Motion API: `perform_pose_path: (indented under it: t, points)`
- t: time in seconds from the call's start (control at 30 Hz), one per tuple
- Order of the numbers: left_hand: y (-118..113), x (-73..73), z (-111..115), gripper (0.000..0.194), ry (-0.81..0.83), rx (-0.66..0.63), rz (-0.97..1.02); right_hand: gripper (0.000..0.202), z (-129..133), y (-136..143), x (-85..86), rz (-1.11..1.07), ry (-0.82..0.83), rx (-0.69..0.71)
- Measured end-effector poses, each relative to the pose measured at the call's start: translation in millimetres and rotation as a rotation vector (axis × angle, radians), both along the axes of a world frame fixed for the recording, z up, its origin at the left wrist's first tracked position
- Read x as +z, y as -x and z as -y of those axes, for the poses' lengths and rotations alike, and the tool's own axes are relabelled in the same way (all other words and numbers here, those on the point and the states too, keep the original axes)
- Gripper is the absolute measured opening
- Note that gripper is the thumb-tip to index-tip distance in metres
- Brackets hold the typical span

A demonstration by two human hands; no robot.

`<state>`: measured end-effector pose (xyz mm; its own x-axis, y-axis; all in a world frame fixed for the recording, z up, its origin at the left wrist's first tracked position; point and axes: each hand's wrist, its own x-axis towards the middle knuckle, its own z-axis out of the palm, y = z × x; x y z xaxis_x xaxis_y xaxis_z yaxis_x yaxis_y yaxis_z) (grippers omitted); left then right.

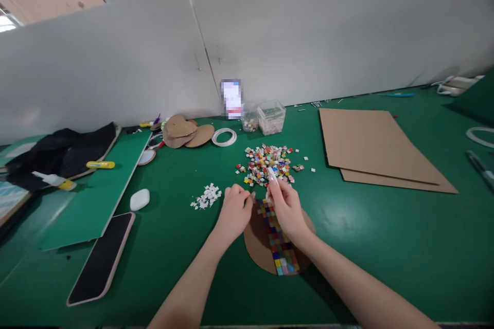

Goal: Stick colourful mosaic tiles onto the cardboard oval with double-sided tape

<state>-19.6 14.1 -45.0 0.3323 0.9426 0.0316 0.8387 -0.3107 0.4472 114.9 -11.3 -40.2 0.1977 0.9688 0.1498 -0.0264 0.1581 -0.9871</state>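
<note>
A round cardboard disc (257,244) lies on the green table, with a band of small coloured mosaic tiles (284,259) set in rows across it. My right hand (287,211) is over the band's far part, closed around a slim white object (272,175) whose kind I cannot make out. At the disc's far left edge, my left hand (236,209) has its fingers curled in a pinch; whatever is between the fingertips is hidden. Just beyond both hands spreads a pile of loose coloured tiles (266,159). Bits of white paper (207,197) lie to the left of my left hand.
Clear plastic boxes (271,118) and a screen (231,98) stand by the back partition. Cardboard sheets (366,139) lie at right. On the left are a phone (102,262), a white case (139,199), a green board (96,205), a glue bottle (54,180) and cardboard rounds (179,131).
</note>
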Motion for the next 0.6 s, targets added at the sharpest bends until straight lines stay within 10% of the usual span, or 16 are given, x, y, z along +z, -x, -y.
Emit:
perform_pose_path:
  t: [0.6]
  points:
    - [-25, 0.9, 14, 0.026, -0.135, 0.046, -0.378, 0.037, -5, 2, -22.5, -0.09, -0.069, -0.072]
